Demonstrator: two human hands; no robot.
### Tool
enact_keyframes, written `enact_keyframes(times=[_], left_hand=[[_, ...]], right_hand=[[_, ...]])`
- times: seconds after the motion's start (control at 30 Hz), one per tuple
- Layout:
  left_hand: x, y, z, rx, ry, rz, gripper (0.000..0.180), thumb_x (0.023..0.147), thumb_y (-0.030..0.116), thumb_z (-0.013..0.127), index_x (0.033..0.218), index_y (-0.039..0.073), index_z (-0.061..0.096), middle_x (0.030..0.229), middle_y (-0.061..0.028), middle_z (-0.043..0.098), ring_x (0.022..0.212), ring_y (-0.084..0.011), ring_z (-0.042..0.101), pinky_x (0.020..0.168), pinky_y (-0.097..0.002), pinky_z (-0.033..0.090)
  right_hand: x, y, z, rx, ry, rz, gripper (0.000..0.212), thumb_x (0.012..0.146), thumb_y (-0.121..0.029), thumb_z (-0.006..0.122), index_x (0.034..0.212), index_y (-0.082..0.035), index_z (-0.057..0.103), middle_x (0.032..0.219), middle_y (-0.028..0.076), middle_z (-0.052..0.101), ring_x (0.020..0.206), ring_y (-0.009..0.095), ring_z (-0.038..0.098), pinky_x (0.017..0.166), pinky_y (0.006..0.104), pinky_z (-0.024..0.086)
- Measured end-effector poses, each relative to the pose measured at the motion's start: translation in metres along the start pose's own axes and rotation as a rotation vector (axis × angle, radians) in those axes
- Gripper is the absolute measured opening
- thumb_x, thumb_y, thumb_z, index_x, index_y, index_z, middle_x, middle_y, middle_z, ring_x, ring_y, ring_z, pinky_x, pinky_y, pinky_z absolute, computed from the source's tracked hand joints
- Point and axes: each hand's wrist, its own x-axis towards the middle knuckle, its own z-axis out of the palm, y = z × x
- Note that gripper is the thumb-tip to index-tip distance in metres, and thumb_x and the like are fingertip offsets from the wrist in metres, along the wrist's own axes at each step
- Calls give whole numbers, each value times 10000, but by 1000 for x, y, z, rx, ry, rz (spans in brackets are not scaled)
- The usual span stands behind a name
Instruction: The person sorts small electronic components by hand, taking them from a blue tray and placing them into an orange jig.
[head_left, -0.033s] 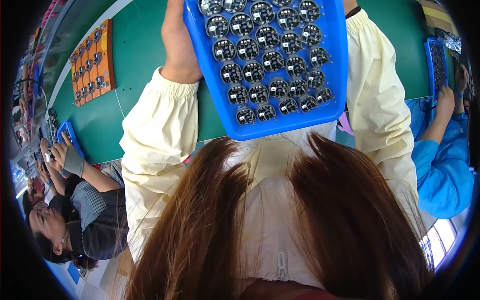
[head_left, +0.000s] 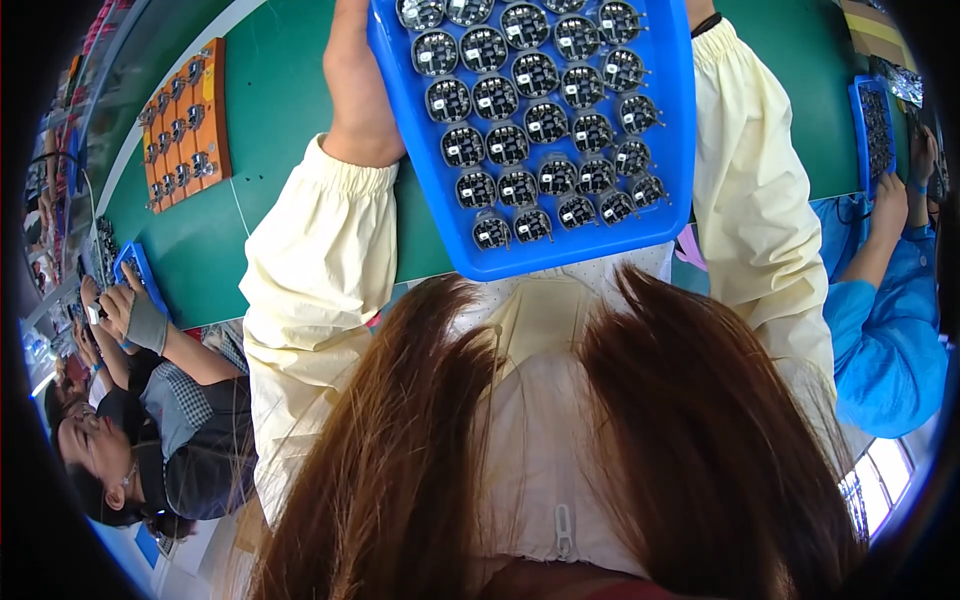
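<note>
A blue plastic tray (head_left: 560,262) is held up in front of me, over the near edge of the green table. Neat rows of small round clear-rimmed parts with black circuit boards (head_left: 535,74) fill it, some with short wire leads sticking out. My left hand (head_left: 362,100) is closed on the tray's left side, its fingers hidden behind the wall or cut off by the upper edge. At the tray's right side is my right hand (head_left: 702,12), closed on it too. Little more than its wrist with a dark band shows.
An orange board (head_left: 188,125) with rows of metal parts lies on the green table (head_left: 285,110) at left. A co-worker (head_left: 190,400) works at a small blue tray (head_left: 143,275) there. On the right, a person in blue (head_left: 885,320) handles another blue tray (head_left: 860,130) of dark parts.
</note>
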Motion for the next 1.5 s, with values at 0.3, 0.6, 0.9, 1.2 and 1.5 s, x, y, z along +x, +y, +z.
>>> enact_keyframes(times=[0.3, 0.6, 0.9, 1.2, 1.5], left_hand=[[-2, -1, 0, -49, -4, -36, 662, 915, 561, 292, 1221, -3, 457, 1157, -173, 552, 1008, -269, 575, 850, -402, 492], [-1, 0, 7, -23, 31, -47, 642, 914, 552, 310, 1185, -3, 484, 1119, -173, 573, 973, -265, 592, 821, -393, 505], [-1, 2, 3, -59, -73, -62, 671, 915, 565, 275, 1203, -10, 471, 1121, -179, 573, 962, -266, 601, 804, -391, 516], [-5, 1, 5, -23, -66, -39, 730, 901, 599, 256, 1231, -24, 447, 1158, -190, 552, 1011, -278, 582, 836, -389, 506], [-2, -2, 4, -87, -75, -33, 706, 902, 590, 280, 1218, -14, 463, 1165, -177, 553, 1020, -270, 573, 853, -388, 490]], right_hand=[[3, 3, 0, -4, 25, 16, 563, 900, -460, 372, 938, 47, 611, 879, 167, 658, 776, 262, 637, 743, 368, 504], [-5, -1, 2, 17, 45, 12, 571, 904, -464, 361, 951, 55, 596, 886, 166, 653, 799, 257, 629, 763, 366, 495], [-2, -2, 10, -97, 97, -2, 572, 907, -462, 344, 963, 54, 584, 891, 162, 651, 799, 247, 625, 765, 363, 495], [2, 1, 12, -127, 150, -12, 588, 914, -461, 323, 963, 67, 578, 900, 174, 647, 802, 257, 622, 766, 367, 494], [2, 1, 7, -157, 234, -36, 593, 898, -476, 343, 953, 64, 580, 874, 168, 653, 772, 248, 626, 734, 352, 497]])
